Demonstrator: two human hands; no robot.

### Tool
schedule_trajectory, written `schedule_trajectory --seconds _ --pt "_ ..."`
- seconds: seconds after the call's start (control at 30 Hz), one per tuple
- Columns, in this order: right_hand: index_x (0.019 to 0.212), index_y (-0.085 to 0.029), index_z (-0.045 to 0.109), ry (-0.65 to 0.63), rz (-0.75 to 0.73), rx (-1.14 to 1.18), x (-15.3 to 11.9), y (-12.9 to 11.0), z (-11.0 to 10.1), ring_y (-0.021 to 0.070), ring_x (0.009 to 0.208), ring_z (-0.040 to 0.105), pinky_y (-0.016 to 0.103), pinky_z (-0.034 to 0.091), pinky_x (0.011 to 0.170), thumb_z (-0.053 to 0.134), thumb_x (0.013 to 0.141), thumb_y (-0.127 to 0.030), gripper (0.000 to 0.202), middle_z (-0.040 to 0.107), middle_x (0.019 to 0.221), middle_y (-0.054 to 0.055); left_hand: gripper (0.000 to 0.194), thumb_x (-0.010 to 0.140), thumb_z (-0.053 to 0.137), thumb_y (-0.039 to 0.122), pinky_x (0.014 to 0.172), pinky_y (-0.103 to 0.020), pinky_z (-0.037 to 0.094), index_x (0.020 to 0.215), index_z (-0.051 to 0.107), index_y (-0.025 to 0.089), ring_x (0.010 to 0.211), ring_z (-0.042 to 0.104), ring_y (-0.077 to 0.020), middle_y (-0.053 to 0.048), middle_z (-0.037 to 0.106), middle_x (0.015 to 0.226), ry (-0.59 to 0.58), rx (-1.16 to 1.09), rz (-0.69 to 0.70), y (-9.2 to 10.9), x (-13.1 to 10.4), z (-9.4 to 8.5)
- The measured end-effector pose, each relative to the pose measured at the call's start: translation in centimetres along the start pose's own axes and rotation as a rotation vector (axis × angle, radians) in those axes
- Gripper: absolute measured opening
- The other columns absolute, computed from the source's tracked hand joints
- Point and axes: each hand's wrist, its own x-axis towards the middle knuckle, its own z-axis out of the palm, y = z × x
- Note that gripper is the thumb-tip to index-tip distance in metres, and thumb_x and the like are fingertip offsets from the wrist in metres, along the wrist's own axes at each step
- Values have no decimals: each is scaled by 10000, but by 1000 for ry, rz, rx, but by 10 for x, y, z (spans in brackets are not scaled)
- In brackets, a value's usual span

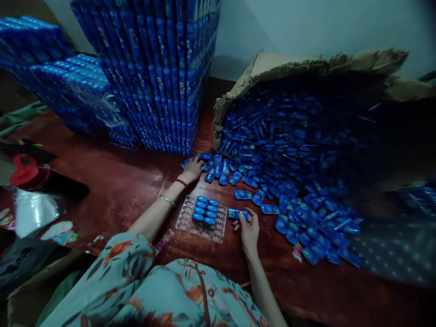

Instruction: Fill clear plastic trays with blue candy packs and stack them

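Observation:
My right hand (249, 229) pinches a small blue pack (237, 213) just off the right side of a clear plastic tray (184, 222). Several glossy blue oval pieces (205, 211) lie in two columns in the middle of that tray, which has rows of moulded hollows. Beyond the tray, my left hand (193, 169) is palm down with its fingers curled over small blue packs at the near end of the heap; its fingertips are partly hidden. Loose blue packs (243, 195) are scattered to the right of both hands.
A torn cardboard box (235, 93) on its side spills blue packs across the reddish table (136, 175). Tall stacks of wrapped blue packs (153, 81) rise at the back left. A red-lidded dark bottle (64, 181) and plastic bags (37, 211) lie left.

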Motion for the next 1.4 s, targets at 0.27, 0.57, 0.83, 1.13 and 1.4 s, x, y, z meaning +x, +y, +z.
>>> schedule_trajectory --seconds 0.27,0.57,0.83,1.13,1.4 --pt "912 -211 582 -334 -151 -254 -49 -25 -16 162 718 638 294 529 657 632 764 -358 214 658 816 19 325 905 450 342 852 -425 395 964 591 55 1034 478 -307 -169 575 992 40 181 112 -16 -82 3" --pt "1106 -169 575 -637 -874 -1041 -54 -33 18 207 849 588 334 490 758 404 848 -64 327 634 951 98 386 903 306 87 692 -304 478 1269 426 110 797 617 -200 -135 621 989 -25 44 -66 -45 -140 -5" --pt "1071 -175 575 -703 -946 -1296 -57 -57 37 211 791 576 327 460 712 393 808 -9 361 624 905 97 291 880 503 303 752 -274 519 1137 520 168 859 639 -167 -62 661 986 177 -697 -37 -20 -213 -15" --pt "1156 -176 523 -711 -977 -1169 -48 -45 27 193 817 577 312 466 718 365 878 -81 333 617 905 82 329 910 362 98 832 -332 510 1194 504 182 1022 572 -170 -123 594 1091 353 -497 353 5 -225 33" --pt "1050 -167 560 -811 -1055 -1324 -54 -58 41 187 760 558 309 452 685 401 864 -69 263 595 843 75 305 929 386 142 782 -271 512 1221 466 185 970 565 -150 -100 598 1059 235 -357 595 -6 -207 13"
